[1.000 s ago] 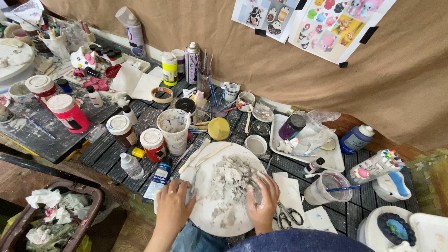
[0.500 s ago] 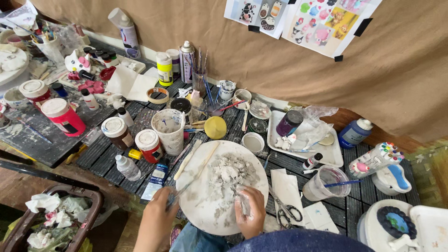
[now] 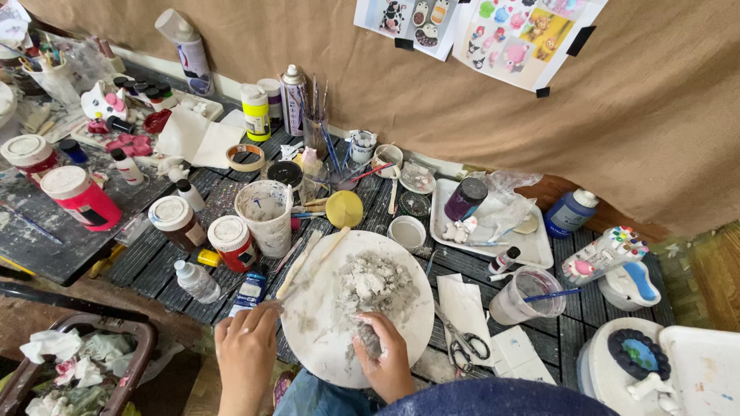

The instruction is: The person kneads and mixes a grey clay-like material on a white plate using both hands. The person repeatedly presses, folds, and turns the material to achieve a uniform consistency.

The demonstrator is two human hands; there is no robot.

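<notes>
With the left hand point(image 3: 248, 347) gripping the board point(image 3: 324, 323) at eight o'clock, the right hand point(image 3: 385, 356), clenched on clay point(image 3: 368, 337), should knead toward the pile point(image 3: 378, 285) at twelve.

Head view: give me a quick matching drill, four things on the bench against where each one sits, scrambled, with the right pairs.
Things:
1. scissors
2. yellow sponge
3. roll of tape
4. blue bottle

Places:
A. at the right end of the white tray
B. just above the round white board
C. right of the board, on a paper towel
D. beside the folded white paper at the back left

Pairs: 1-C, 2-B, 3-D, 4-A
</notes>
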